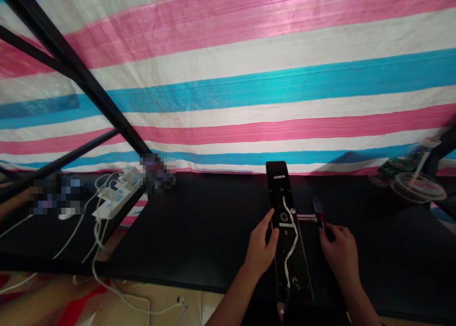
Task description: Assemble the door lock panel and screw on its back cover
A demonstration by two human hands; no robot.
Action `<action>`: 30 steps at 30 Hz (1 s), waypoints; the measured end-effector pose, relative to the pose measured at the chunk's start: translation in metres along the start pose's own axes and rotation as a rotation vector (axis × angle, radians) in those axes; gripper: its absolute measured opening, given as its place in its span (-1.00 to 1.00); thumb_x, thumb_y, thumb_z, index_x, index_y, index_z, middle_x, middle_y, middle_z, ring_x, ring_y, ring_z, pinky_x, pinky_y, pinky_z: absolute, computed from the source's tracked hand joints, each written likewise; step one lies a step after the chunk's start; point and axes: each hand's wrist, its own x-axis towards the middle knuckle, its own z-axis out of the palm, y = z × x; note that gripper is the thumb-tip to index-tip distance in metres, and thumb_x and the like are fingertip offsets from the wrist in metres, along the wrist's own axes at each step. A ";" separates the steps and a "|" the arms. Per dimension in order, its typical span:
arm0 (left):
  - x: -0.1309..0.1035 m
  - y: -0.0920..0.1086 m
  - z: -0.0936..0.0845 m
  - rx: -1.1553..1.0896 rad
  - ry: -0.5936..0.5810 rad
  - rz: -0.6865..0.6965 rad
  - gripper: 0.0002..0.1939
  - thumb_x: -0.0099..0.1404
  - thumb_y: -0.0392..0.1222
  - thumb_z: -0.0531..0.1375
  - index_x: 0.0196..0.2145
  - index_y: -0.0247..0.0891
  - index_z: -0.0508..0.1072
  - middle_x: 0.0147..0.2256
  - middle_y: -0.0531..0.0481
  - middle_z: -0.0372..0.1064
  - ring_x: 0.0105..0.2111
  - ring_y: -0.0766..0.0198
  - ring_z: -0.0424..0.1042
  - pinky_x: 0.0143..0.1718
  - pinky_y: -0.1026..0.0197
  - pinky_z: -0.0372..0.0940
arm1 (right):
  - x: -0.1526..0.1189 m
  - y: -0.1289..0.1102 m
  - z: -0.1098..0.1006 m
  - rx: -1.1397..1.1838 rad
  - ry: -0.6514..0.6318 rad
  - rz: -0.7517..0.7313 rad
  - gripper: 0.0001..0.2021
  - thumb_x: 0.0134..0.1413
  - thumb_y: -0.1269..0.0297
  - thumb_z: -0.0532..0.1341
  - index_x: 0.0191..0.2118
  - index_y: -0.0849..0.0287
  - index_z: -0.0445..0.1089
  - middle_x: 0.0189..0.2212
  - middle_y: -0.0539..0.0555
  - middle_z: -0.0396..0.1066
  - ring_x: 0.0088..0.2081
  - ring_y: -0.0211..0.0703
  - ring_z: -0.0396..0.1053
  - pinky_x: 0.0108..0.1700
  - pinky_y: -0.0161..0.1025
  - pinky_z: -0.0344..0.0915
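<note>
Left hand point(261, 247): half open, resting against left edge of long flat black panel point(287, 241) with white cable point(295, 231)
Right hand point(341, 250): curled, pinching purple-handled screwdriver point(318, 209) by the shaft
Panel: lying lengthwise on black worktop point(199, 231), between both hands
Between panel and screwdriver: slim pale object point(307, 218), unclear
Far left: white plastic power strip point(110, 207)
Far right: clear plastic cup point(420, 198)
</note>
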 end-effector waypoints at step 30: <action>0.000 0.001 0.000 -0.026 -0.069 -0.043 -0.35 0.47 -0.08 0.08 0.44 -0.10 0.00 0.30 -0.11 0.30 0.26 0.07 0.34 0.31 -0.08 0.22 | 0.004 -0.004 -0.001 0.033 -0.029 0.025 -0.32 0.30 -0.25 -0.05 -0.17 0.32 0.53 -0.28 0.33 0.45 -0.24 0.14 0.42 -0.14 0.03 0.33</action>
